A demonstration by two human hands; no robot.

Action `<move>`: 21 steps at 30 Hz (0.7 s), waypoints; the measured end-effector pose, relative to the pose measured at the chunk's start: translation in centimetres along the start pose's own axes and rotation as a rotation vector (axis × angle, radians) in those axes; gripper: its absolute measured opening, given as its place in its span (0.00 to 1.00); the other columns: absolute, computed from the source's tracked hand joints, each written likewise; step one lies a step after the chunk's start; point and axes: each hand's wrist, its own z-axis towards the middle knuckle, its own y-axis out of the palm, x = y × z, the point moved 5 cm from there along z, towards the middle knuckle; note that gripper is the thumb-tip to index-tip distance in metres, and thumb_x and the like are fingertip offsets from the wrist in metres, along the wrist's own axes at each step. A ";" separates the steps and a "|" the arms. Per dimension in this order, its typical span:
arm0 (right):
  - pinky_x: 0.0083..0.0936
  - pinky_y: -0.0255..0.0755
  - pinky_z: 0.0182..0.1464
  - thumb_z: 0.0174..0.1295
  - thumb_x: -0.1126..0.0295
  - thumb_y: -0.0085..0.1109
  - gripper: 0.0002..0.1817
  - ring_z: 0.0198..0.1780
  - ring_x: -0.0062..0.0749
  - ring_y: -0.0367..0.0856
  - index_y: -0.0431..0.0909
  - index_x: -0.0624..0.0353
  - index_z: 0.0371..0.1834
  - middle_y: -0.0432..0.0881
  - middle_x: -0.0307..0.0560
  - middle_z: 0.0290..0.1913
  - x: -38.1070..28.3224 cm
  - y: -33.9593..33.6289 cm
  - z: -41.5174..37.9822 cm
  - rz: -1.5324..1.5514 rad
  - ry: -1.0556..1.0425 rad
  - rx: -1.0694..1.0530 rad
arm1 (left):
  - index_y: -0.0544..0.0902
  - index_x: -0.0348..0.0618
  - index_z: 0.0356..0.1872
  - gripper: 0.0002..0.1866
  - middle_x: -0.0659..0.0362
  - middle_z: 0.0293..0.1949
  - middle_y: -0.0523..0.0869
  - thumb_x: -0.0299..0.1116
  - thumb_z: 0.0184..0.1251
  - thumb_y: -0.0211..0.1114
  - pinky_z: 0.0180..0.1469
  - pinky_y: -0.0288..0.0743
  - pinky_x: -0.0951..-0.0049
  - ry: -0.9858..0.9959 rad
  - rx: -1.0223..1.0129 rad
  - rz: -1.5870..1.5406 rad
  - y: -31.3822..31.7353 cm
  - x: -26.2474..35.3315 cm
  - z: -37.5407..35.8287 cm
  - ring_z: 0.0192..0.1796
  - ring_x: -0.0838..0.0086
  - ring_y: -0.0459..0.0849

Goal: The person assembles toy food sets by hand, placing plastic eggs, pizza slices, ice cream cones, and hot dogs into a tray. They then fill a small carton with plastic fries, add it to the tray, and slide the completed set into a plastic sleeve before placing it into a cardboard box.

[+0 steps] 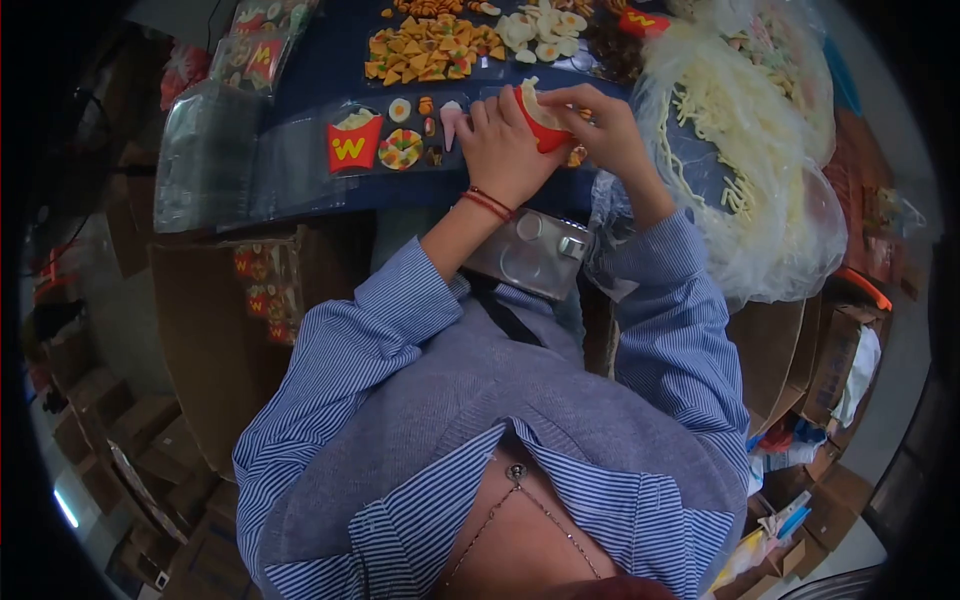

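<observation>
My left hand point(503, 148) is closed around a small red toy fries carton point(547, 136), with pale fry pieces point(529, 92) showing at its top. At the carton's right side, my right hand point(603, 122) is closed, its thumb and fingers pinching near the opening; whether a fry piece is between them is hidden. Left of my hands lies a filled red fries carton point(352, 146) with a yellow mark. Beside it are a round miniature pizza point(400, 149), a toy fried egg point(399, 109) and a pink cone-shaped piece point(450, 120).
Piles of orange-yellow triangular pieces point(425, 52) and white egg pieces point(545, 30) lie at the back. On the right is a large clear bag point(790, 220) with pale toy fries point(738, 190). Clear plastic bags point(205, 150) lie left. A cardboard box point(215, 340) stands below the table edge.
</observation>
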 end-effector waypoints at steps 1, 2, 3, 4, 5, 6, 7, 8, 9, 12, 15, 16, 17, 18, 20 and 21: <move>0.26 0.77 0.45 0.58 0.73 0.60 0.09 0.45 0.36 0.84 0.85 0.57 0.41 0.85 0.46 0.42 0.6 0.3 0.4 0.035 -0.050 0.045 | 0.71 0.36 0.55 0.40 0.51 0.50 0.77 0.55 0.46 0.73 0.58 0.62 0.55 -0.068 -0.066 0.073 0.3 -0.3 0.3 0.56 0.59 0.74; 0.26 0.77 0.45 0.58 0.73 0.60 0.09 0.45 0.36 0.84 0.85 0.57 0.41 0.85 0.46 0.42 1.3 0.4 0.1 0.031 -0.049 0.043 | 0.71 0.36 0.55 0.40 0.51 0.50 0.77 0.55 0.46 0.73 0.58 0.62 0.55 -0.069 -0.065 0.068 -0.1 -0.4 0.1 0.56 0.59 0.74; 0.28 0.76 0.45 0.57 0.73 0.60 0.09 0.44 0.37 0.83 0.85 0.58 0.40 0.84 0.46 0.41 1.3 0.1 -0.2 -0.036 -0.050 0.133 | 0.72 0.36 0.55 0.40 0.49 0.53 0.76 0.54 0.47 0.73 0.59 0.63 0.57 -0.007 -0.055 0.156 -1.2 -0.3 0.0 0.58 0.58 0.72; 0.29 0.76 0.45 0.57 0.72 0.61 0.09 0.43 0.39 0.83 0.85 0.58 0.40 0.84 0.46 0.40 1.3 -0.2 -0.6 -0.100 -0.050 0.222 | 0.73 0.36 0.56 0.39 0.47 0.57 0.75 0.53 0.47 0.74 0.59 0.64 0.58 0.053 -0.047 0.246 -2.1 -0.5 -0.1 0.60 0.57 0.71; 0.29 0.76 0.45 0.57 0.72 0.61 0.09 0.43 0.39 0.83 0.85 0.58 0.40 0.84 0.46 0.40 1.4 -0.1 -1.3 -0.098 -0.047 0.219 | 0.73 0.36 0.56 0.39 0.47 0.57 0.75 0.53 0.47 0.74 0.59 0.64 0.58 0.050 -0.051 0.247 -2.5 -1.5 0.1 0.60 0.57 0.71; 0.31 0.74 0.44 0.55 0.72 0.62 0.09 0.43 0.39 0.81 0.84 0.58 0.39 0.84 0.44 0.39 1.5 0.0 -2.1 -0.278 -0.028 0.217 | 0.73 0.36 0.57 0.39 0.47 0.59 0.73 0.52 0.47 0.74 0.61 0.65 0.59 0.125 -0.109 0.189 -2.6 -2.4 0.4 0.61 0.56 0.71; 0.34 0.73 0.44 0.54 0.72 0.63 0.09 0.44 0.39 0.80 0.84 0.58 0.39 0.84 0.42 0.38 1.7 0.1 -2.6 -0.457 -0.007 0.212 | 0.74 0.36 0.57 0.38 0.46 0.61 0.71 0.51 0.48 0.74 0.62 0.65 0.59 0.199 -0.170 0.130 -2.3 -2.8 0.6 0.63 0.55 0.70; 0.34 0.73 0.44 0.54 0.72 0.63 0.09 0.44 0.39 0.80 0.84 0.58 0.39 0.84 0.42 0.38 1.9 0.7 -2.7 -0.454 -0.001 0.211 | 0.74 0.36 0.57 0.38 0.46 0.61 0.71 0.51 0.48 0.74 0.62 0.65 0.59 0.199 -0.176 0.131 -1.7 -3.3 1.1 0.63 0.55 0.70; 0.35 0.70 0.45 0.53 0.72 0.63 0.10 0.45 0.39 0.78 0.84 0.56 0.39 0.83 0.40 0.38 1.4 1.5 -2.7 -0.509 -0.074 0.244 | 0.74 0.37 0.57 0.38 0.47 0.60 0.73 0.49 0.47 0.74 0.63 0.65 0.58 0.303 -0.164 0.076 -1.0 -3.4 1.8 0.64 0.56 0.69; 0.35 0.66 0.46 0.51 0.72 0.63 0.12 0.47 0.36 0.76 0.83 0.53 0.40 0.83 0.36 0.38 1.1 3.6 -2.3 -0.585 -0.167 0.278 | 0.73 0.37 0.55 0.36 0.48 0.56 0.75 0.46 0.47 0.75 0.65 0.64 0.57 0.457 -0.191 0.031 0.8 -3.7 2.2 0.64 0.57 0.69; 0.34 0.63 0.48 0.50 0.72 0.63 0.13 0.48 0.34 0.76 0.83 0.52 0.41 0.83 0.34 0.39 1.7 3.9 -2.0 -0.591 -0.203 0.272 | 0.74 0.37 0.54 0.34 0.51 0.55 0.76 0.43 0.46 0.75 0.66 0.65 0.57 0.490 -0.250 -0.026 2.1 -4.0 1.7 0.62 0.57 0.72; 0.33 0.62 0.49 0.50 0.72 0.62 0.13 0.48 0.34 0.76 0.83 0.52 0.41 0.83 0.33 0.40 1.7 4.2 -2.0 -0.584 -0.221 0.263 | 0.75 0.38 0.54 0.33 0.52 0.54 0.77 0.41 0.45 0.76 0.65 0.66 0.57 0.472 -0.264 -0.101 2.0 -4.2 1.5 0.61 0.58 0.74; 0.33 0.62 0.49 0.50 0.72 0.62 0.13 0.48 0.34 0.76 0.83 0.52 0.41 0.83 0.33 0.40 1.8 4.4 -2.0 -0.580 -0.221 0.265 | 0.75 0.38 0.54 0.33 0.52 0.54 0.77 0.41 0.45 0.76 0.65 0.66 0.57 0.473 -0.266 -0.097 1.9 -4.4 1.2 0.61 0.58 0.74; 0.33 0.62 0.49 0.50 0.72 0.62 0.13 0.48 0.34 0.76 0.83 0.51 0.41 0.84 0.33 0.40 1.6 4.4 -1.9 -0.542 -0.227 0.260 | 0.75 0.38 0.53 0.32 0.53 0.52 0.77 0.40 0.45 0.76 0.65 0.66 0.57 0.487 -0.227 -0.059 1.8 -4.2 0.9 0.59 0.58 0.75; 0.33 0.62 0.49 0.50 0.72 0.62 0.13 0.48 0.34 0.75 0.83 0.51 0.41 0.84 0.33 0.40 1.3 4.2 -1.8 -0.501 -0.236 0.255 | 0.75 0.38 0.52 0.32 0.53 0.50 0.78 0.39 0.45 0.75 0.65 0.66 0.56 0.500 -0.189 -0.017 1.7 -4.0 0.3 0.56 0.59 0.76; 0.33 0.62 0.49 0.50 0.71 0.62 0.13 0.49 0.34 0.75 0.82 0.51 0.42 0.83 0.33 0.40 1.1 4.2 -1.7 -0.508 -0.241 0.232 | 0.75 0.37 0.50 0.30 0.53 0.48 0.78 0.38 0.46 0.75 0.66 0.65 0.57 0.497 -0.158 -0.046 1.6 -4.0 0.0 0.55 0.60 0.76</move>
